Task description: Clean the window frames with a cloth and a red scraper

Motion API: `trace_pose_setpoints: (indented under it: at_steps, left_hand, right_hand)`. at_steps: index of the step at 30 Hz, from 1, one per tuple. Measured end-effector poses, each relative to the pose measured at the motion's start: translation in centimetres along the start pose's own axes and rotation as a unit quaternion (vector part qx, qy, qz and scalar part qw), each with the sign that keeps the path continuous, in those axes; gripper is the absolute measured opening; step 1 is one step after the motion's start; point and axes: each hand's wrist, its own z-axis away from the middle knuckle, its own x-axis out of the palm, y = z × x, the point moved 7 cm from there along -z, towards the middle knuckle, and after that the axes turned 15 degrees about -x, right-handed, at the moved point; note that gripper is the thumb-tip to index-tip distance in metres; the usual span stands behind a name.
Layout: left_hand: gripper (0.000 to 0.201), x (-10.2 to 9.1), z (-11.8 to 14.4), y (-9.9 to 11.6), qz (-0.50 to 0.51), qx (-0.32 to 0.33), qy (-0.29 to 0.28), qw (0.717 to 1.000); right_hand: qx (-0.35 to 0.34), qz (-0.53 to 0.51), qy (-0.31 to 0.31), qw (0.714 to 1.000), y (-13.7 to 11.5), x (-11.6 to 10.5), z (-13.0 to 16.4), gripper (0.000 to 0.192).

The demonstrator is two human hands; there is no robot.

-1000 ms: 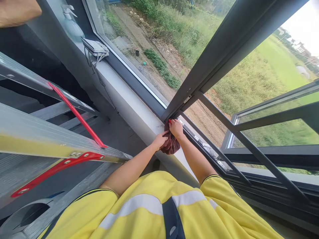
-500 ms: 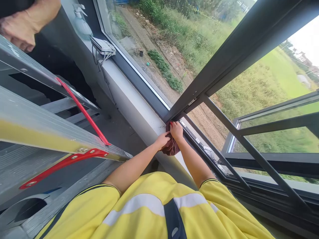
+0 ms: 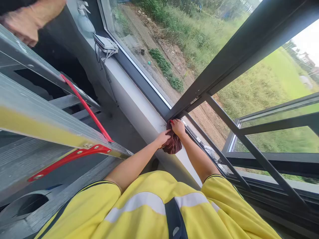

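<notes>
A bunched dark brown cloth [image 3: 173,145] lies over the inner edge of the window sill [image 3: 147,113], at the foot of the dark upright window frame [image 3: 189,91]. My left hand [image 3: 163,137] is closed on the cloth's left side. Just beyond it, my right hand [image 3: 178,127] grips the cloth's upper part, close against the bottom corner of the frame. A small red thing [image 3: 172,122] shows at the right hand's fingertips; its kind cannot be made out. The fingertips are partly hidden by the cloth's folds.
A metal ladder [image 3: 62,122] with red braces stands close on the left. Another person's hand [image 3: 22,26] is above it. On the far sill are a spray bottle [image 3: 84,21] and a white device with cables [image 3: 106,43]. Diagonal dark bars [image 3: 226,119] cross the open window at right.
The view has shifted slightly. Both hands stay on the cloth at the frame corner, and the cloth's lower part hangs a little further right. The other person's hand is still near the ladder.
</notes>
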Motion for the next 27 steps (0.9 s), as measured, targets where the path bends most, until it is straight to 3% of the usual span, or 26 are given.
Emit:
trace_pose_setpoints:
  at_steps: [4, 8, 12, 16, 27]
  left_hand:
    - [0.057, 0.3, -0.2, -0.3, -0.002, 0.005, -0.005, 1.000]
    - [0.057, 0.4, -0.4, -0.3, 0.008, 0.011, -0.008, 1.000]
    - [0.058, 0.4, -0.6, -0.4, 0.015, 0.013, -0.003, 1.000]
    - [0.057, 0.3, -0.7, -0.5, 0.020, 0.017, -0.002, 1.000]
    - [0.058, 0.4, -0.9, -0.7, 0.017, 0.007, 0.009, 1.000]
  right_hand:
    - [0.041, 0.010, 0.020, 0.999, 0.6, -0.1, 0.4, 0.029]
    - [0.006, 0.000, 0.000, 1.000, 0.2, 0.2, 0.2, 0.029]
    - [0.040, 0.006, 0.001, 0.999, 0.7, 0.0, 0.4, 0.029]
    - [0.020, 0.007, -0.011, 1.000, 0.1, 0.1, 0.3, 0.029]
    - [0.046, -0.018, -0.027, 0.998, 1.4, -0.5, 0.1, 0.025]
